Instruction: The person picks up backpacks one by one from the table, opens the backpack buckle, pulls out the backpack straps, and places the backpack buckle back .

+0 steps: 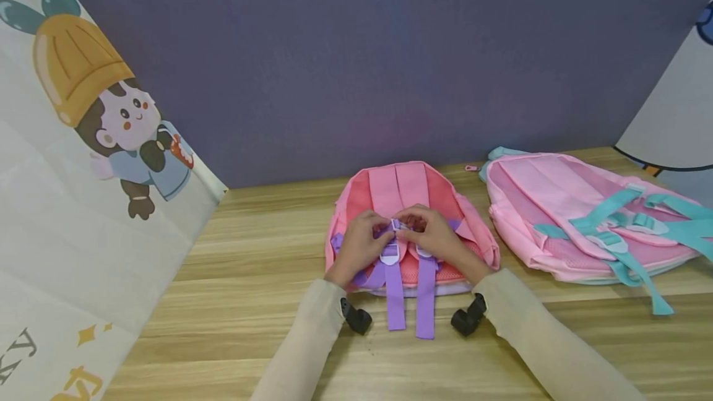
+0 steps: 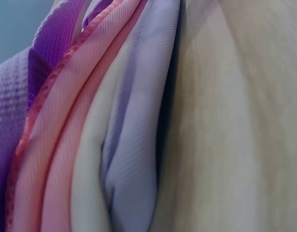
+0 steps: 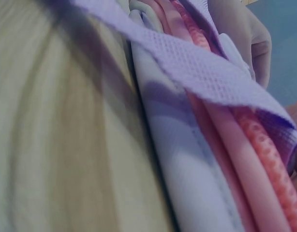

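Note:
A pink backpack (image 1: 384, 187) lies on the table with its shoulder straps facing up. Over the middle of its back panel, my left hand (image 1: 361, 241) and right hand (image 1: 437, 237) meet fingertip to fingertip. Between them they pinch a small white buckle (image 1: 396, 225) on purple webbing, one hand on each side. Just below sits a white strap adjuster (image 1: 390, 256), and two purple strap ends (image 1: 395, 302) hang past the bag's lower edge. Close up in the right wrist view, a purple strap (image 3: 201, 72) crosses the bag's layered edge. Fingers hide part of the buckle.
A second, lighter pink backpack (image 1: 548, 197) with turquoise straps (image 1: 607, 209) lies to the right, close beside the first. Behind the wooden table (image 1: 250, 265) rises a dark purple-grey panel (image 1: 356, 67). A white sheet with a cartoon figure (image 1: 125, 116) borders the left.

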Tool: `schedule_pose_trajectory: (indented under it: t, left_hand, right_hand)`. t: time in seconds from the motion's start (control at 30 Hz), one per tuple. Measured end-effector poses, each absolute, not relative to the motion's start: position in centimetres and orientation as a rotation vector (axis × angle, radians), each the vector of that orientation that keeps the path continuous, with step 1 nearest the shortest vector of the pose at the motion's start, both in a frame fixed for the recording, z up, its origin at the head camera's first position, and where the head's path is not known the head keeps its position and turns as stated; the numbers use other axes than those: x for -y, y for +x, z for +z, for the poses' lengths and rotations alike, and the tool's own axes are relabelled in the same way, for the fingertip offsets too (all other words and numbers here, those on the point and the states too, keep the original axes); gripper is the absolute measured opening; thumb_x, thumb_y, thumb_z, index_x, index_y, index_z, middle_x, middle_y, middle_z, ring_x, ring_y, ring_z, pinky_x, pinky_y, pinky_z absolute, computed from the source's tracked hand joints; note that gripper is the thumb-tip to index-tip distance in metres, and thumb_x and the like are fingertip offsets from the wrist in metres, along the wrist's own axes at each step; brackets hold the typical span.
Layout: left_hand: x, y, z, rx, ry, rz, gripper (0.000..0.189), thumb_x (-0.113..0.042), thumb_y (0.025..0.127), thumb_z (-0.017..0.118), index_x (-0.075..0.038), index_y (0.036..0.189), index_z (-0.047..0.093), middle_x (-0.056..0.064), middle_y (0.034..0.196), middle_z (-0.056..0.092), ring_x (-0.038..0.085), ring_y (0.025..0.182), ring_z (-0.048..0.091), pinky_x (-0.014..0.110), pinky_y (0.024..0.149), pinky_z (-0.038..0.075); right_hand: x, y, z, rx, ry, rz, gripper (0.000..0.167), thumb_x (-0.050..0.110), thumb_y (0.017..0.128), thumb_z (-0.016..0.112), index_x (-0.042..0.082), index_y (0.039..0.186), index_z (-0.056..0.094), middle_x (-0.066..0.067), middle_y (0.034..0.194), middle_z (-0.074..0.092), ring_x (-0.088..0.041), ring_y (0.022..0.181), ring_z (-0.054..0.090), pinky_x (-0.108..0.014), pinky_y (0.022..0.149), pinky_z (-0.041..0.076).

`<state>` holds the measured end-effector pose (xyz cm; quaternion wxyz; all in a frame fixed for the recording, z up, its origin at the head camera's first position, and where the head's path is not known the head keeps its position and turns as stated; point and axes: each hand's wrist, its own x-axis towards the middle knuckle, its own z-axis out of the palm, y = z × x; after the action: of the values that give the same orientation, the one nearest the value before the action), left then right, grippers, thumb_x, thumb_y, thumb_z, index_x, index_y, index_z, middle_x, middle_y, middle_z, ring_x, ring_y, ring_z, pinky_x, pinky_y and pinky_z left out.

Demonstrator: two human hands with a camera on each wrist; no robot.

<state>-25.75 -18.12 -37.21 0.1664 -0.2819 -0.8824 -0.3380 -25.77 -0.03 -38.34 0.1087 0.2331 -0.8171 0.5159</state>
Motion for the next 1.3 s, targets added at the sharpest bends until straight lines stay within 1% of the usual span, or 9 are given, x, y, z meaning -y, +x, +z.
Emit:
schedule_pose_trajectory:
  t: [0.3, 0.57, 0.83, 1.07, 1.3]
  left_hand:
    - [18.28, -25.89, -37.17, 2.581, -0.793, -0.977, 0.021, -0.014, 0.083, 0.071, -0.002, 0.101, 0.072, 0.008, 0.090, 0.064, 0.016, 0.079, 0.055, 0.023, 0.070, 0.045]
    - [18.62, -25.93, -37.05, 2.598, -0.812, -1.000, 0.021, -0.012, 0.084, 0.071, -0.001, 0.101, 0.072, 0.010, 0.090, 0.064, 0.017, 0.081, 0.055, 0.025, 0.072, 0.046]
    - [18.43, -26.12, -37.29, 2.552, -0.833, -0.965, 0.019, -0.012, 0.084, 0.071, -0.001, 0.099, 0.073, 0.008, 0.087, 0.063, 0.015, 0.076, 0.053, 0.022, 0.068, 0.043]
    - [18.33, -25.92, -37.19, 2.556, -0.816, -0.964, 0.020, -0.013, 0.085, 0.071, -0.002, 0.101, 0.072, 0.008, 0.089, 0.062, 0.014, 0.077, 0.053, 0.022, 0.068, 0.044]
    - [18.20, -25.77, -37.15, 2.559, -0.804, -0.998, 0.021, -0.012, 0.085, 0.070, 0.000, 0.103, 0.071, 0.010, 0.091, 0.062, 0.015, 0.078, 0.054, 0.023, 0.070, 0.045]
  right_hand:
    - [0.02, -25.78, -38.43, 2.388, 0.679, 1.511, 0.025, 0.004, 0.082, 0.072, 0.002, 0.107, 0.068, -0.010, 0.089, 0.061, -0.012, 0.077, 0.053, -0.023, 0.069, 0.045]
    - [-0.08, -25.83, -38.55, 2.387, 0.679, 1.522, 0.024, 0.004, 0.083, 0.071, 0.001, 0.107, 0.067, -0.012, 0.090, 0.061, -0.013, 0.078, 0.052, -0.023, 0.069, 0.045]
    - [-0.16, -25.92, -38.59, 2.388, 0.691, 1.537, 0.026, 0.006, 0.083, 0.071, 0.001, 0.108, 0.066, -0.014, 0.091, 0.061, -0.013, 0.078, 0.052, -0.023, 0.069, 0.045]
    - [-0.05, -25.71, -38.36, 2.390, 0.698, 1.520, 0.026, 0.005, 0.082, 0.072, 0.001, 0.108, 0.067, -0.012, 0.090, 0.061, -0.011, 0.077, 0.053, -0.023, 0.069, 0.045]
    - [0.10, -25.69, -38.31, 2.376, 0.705, 1.505, 0.030, 0.006, 0.083, 0.072, 0.002, 0.109, 0.059, -0.013, 0.089, 0.060, -0.013, 0.076, 0.053, -0.023, 0.066, 0.044]
